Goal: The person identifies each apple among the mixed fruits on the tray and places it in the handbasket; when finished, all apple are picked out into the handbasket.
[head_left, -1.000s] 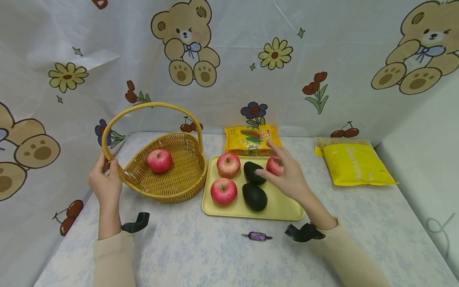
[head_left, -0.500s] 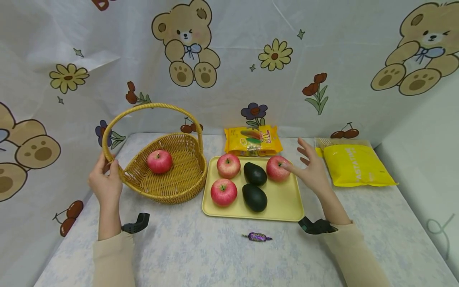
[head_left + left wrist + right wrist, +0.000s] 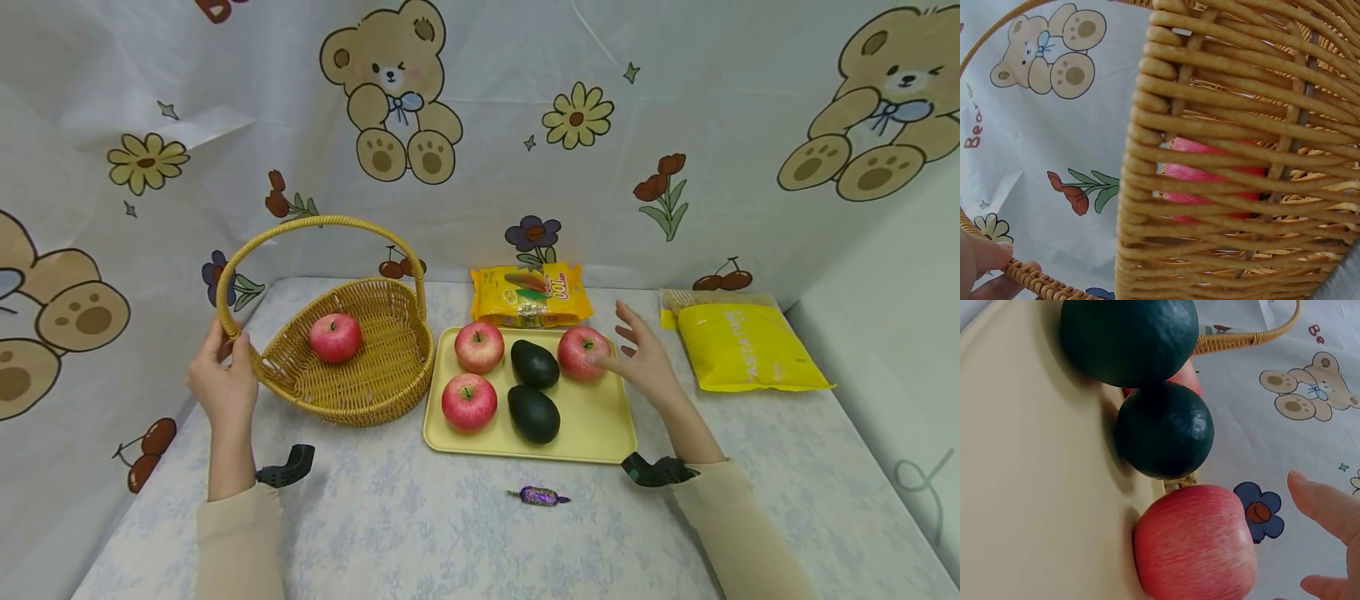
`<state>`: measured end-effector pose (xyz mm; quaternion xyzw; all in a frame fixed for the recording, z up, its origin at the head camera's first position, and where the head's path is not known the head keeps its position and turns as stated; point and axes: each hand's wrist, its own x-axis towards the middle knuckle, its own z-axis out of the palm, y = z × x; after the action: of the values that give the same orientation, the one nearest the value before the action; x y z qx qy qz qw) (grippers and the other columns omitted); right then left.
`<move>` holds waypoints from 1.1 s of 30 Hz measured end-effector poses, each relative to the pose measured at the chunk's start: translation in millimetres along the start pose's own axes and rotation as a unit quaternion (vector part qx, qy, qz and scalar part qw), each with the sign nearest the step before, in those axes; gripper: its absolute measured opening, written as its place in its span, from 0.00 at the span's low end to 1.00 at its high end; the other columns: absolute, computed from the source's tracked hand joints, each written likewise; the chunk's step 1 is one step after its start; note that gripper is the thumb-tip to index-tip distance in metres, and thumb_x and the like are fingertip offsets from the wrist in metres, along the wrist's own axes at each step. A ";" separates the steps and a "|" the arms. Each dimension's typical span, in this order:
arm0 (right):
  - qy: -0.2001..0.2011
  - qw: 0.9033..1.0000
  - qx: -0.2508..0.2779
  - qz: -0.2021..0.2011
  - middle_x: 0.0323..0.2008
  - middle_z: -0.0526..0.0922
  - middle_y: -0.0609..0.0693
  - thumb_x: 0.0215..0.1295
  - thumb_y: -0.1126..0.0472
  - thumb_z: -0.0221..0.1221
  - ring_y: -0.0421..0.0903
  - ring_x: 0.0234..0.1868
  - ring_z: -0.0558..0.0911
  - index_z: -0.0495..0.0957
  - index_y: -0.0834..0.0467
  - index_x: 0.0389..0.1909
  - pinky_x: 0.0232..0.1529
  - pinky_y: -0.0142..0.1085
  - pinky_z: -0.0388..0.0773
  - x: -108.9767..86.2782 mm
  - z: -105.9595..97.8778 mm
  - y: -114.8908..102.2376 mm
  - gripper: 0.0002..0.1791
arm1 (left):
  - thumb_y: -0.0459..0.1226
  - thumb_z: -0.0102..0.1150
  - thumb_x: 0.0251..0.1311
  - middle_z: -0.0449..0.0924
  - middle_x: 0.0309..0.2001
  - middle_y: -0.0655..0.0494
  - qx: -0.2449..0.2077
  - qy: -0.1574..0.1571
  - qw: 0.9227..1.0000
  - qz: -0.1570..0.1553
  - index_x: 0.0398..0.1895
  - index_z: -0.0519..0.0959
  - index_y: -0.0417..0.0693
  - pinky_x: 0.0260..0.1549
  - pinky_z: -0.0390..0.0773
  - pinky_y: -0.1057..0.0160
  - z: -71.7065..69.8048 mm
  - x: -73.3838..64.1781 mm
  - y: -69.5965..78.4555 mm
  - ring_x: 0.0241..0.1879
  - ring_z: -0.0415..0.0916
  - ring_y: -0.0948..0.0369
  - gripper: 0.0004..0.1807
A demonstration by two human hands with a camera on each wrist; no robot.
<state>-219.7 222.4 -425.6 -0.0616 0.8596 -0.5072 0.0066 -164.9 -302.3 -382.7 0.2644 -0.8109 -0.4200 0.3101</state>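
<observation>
My left hand (image 3: 225, 379) grips the lower left part of the handle (image 3: 322, 222) of a wicker basket (image 3: 382, 367). One red apple (image 3: 335, 337) lies inside; in the left wrist view it shows through the weave. At the right end of a yellow tray (image 3: 592, 429) sits another apple (image 3: 579, 350). Beside it hovers my right hand (image 3: 649, 365), fingers spread and nothing held; the right wrist view shows a gap between the fingers and that apple (image 3: 1197, 547). Two dark avocados (image 3: 535, 364) lie mid-tray, and two more apples (image 3: 468, 402) are at its left.
Behind the tray stands a yellow snack packet (image 3: 528, 296). A yellow pasta bag (image 3: 750, 343) lies at the right. In front of the tray is a purple wrapped candy (image 3: 540, 497). A bear-printed cloth (image 3: 487, 167) hangs at the back.
My right hand has moved right, from over the rear avocado to beside the right-hand apple, then lowered slightly. My left hand and the basket have stayed put.
</observation>
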 end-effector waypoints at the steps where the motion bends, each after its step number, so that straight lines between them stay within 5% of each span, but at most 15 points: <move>1: -0.002 1.000 0.001 0.004 0.77 0.49 0.60 0.57 0.56 0.70 0.65 0.73 0.58 0.43 0.52 0.78 0.68 0.61 0.58 0.4 0.4 1.0 0.56 | 0.42 0.51 0.71 0.80 0.59 0.54 0.000 -0.001 1.000 -0.001 0.66 0.72 0.66 0.48 0.79 0.67 0.0 0.0 0.0 0.53 0.77 0.62 0.22; 11: -0.033 0.999 0.027 0.018 0.77 0.49 0.63 0.58 0.64 0.68 0.68 0.72 0.57 0.45 0.58 0.78 0.68 0.59 0.60 0.9 3.3 5.1 0.53 | 0.41 0.51 0.71 0.81 0.57 0.52 -0.007 0.003 1.000 0.010 0.66 0.72 0.67 0.41 0.76 0.76 -0.8 -1.2 -1.0 0.51 0.77 0.64 0.22; 27: -0.046 0.996 0.027 0.070 0.74 0.54 0.65 0.58 0.60 0.68 0.65 0.67 0.63 0.48 0.58 0.77 0.65 0.57 0.66 2.4 14.5 10.0 0.51 | 0.43 0.51 0.71 0.79 0.60 0.55 -0.006 -0.007 1.000 -0.009 0.66 0.73 0.66 0.53 0.79 0.61 -0.2 -0.7 0.6 0.55 0.76 0.61 0.21; 33: -0.039 0.997 0.018 0.060 0.70 0.60 0.66 0.58 0.61 0.68 0.63 0.62 0.69 0.51 0.62 0.75 0.58 0.45 0.71 1.1 17.7 8.2 0.49 | 0.42 0.50 0.71 0.80 0.60 0.53 -0.005 -0.005 1.000 -0.007 0.67 0.72 0.65 0.53 0.79 0.61 -0.8 -2.3 2.6 0.55 0.76 0.60 0.22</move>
<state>-220.4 210.7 -441.2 -0.0295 0.8514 -0.5187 0.0715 -163.2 -299.8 -380.8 0.2662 -0.8084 -0.4279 0.3042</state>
